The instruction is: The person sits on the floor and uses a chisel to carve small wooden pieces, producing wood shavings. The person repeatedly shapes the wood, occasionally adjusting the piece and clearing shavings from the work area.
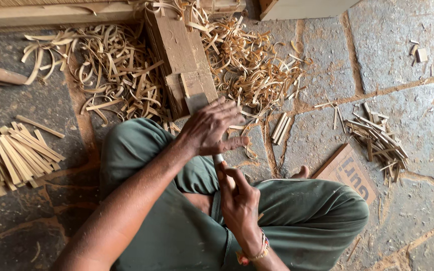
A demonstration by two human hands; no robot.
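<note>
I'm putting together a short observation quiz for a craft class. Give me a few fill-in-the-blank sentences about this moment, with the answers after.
1. The left hand and the right hand work over the person's ____ trousers.
2. The wooden block lies amid curled wood ____.
3. A neat pile of flat wooden strips lies on the ____ floor.
4. A bracelet sits on the ____ wrist.

Missing words: green; shavings; stone; right

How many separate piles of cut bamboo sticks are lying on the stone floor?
3: a big pile at the left, a scattered pile at the right, and a small bunch near the shavings. More may hide under them.
</note>
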